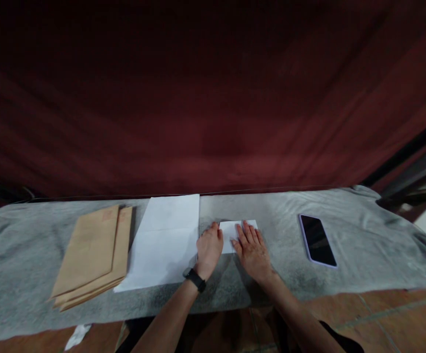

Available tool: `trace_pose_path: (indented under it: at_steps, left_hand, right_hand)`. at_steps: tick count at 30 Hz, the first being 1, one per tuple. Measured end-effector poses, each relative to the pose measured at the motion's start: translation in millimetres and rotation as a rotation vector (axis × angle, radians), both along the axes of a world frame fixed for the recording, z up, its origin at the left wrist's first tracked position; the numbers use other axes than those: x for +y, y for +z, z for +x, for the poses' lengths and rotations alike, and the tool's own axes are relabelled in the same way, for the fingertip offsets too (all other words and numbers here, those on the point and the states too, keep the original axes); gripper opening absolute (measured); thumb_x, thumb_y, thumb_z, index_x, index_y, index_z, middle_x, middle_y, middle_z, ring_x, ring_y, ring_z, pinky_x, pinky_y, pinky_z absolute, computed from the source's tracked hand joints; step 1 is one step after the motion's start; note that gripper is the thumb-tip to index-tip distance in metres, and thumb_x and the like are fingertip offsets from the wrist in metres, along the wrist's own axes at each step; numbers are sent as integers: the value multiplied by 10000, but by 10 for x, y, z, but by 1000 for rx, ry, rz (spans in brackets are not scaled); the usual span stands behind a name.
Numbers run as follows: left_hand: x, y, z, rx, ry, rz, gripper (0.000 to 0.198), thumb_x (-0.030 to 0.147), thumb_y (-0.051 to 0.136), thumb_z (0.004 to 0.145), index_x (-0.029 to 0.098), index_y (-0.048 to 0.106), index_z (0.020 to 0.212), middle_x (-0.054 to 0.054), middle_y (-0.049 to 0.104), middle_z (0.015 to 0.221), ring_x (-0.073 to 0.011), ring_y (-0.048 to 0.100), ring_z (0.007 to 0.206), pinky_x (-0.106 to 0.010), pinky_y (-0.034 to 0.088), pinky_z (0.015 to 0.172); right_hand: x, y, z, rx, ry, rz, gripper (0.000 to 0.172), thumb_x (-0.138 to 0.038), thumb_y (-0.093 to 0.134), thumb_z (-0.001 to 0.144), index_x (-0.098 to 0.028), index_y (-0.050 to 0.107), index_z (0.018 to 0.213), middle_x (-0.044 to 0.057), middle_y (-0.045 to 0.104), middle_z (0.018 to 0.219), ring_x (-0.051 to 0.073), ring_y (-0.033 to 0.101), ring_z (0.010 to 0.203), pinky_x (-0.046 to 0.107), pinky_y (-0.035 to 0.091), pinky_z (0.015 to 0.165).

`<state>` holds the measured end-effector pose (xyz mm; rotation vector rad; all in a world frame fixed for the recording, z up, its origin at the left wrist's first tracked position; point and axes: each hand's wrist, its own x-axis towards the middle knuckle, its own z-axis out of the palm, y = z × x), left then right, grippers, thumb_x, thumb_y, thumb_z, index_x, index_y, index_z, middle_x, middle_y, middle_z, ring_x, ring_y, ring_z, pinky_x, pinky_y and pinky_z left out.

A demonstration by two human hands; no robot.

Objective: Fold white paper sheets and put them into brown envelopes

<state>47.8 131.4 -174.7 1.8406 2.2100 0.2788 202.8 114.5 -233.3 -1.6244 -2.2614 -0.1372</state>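
Note:
A small folded sheet of white paper (pixel 228 239) lies on the grey cloth in front of me. My left hand (pixel 210 247), with a dark watch on its wrist, is curled closed at the paper's left edge; its fingertips are partly hidden. Flat on the right part of the same paper rests my right hand (pixel 254 252), its fingers stretched out and slightly spread. Just left of my left hand is a larger stack or sheet of white paper (pixel 168 240) with a crease across it.
Several brown envelopes (pixel 89 242) lie stacked at the left. A phone (pixel 318 240) in a light purple case lies at the right. The grey cloth (pixel 282 279) covers the table, with a dark red curtain (pixel 216 122) behind. A white scrap (pixel 78 336) is on the tiled floor.

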Motion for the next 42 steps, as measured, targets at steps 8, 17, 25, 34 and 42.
trace_pose_path:
  at_steps: [8,17,25,34,42]
  left_hand:
    - [3,-26,6,57,-19,12,278,250,383,998,182,581,1181,-94,739,934,-227,715,896,-299,493,726]
    - [4,-15,22,104,-39,9,322,228,356,999,151,565,1232,-126,732,929,-242,710,928,-315,505,767]
    - [-22,-92,4,134,-60,52,370,235,317,1011,137,544,1287,-129,736,929,-256,720,898,-330,520,742]
    - [-15,-82,19,176,-61,35,357,234,321,1009,138,546,1270,-128,740,912,-238,727,881,-300,514,717]
    - [6,-75,-7,135,-56,29,354,237,330,1007,158,552,1271,-119,740,910,-242,723,888,-315,514,737]
  right_hand:
    - [87,-37,161,-20,-57,17,517,-361,372,1028,-156,394,1502,148,394,1540,304,385,1409,499,300,1137]
    - [68,76,225,20,-108,27,533,-319,332,1026,-116,348,1520,155,374,1548,309,380,1414,525,280,1157]
    - [-202,130,19,37,170,-63,504,-353,327,1041,-193,360,1518,77,357,1570,225,337,1445,432,285,1182]
    - [-118,48,81,29,33,-30,501,-346,365,1029,-189,390,1504,97,380,1555,254,379,1422,444,304,1157]
    - [-120,19,96,8,-23,-15,507,-246,358,1003,-172,393,1503,106,348,1573,252,382,1418,431,284,1162]
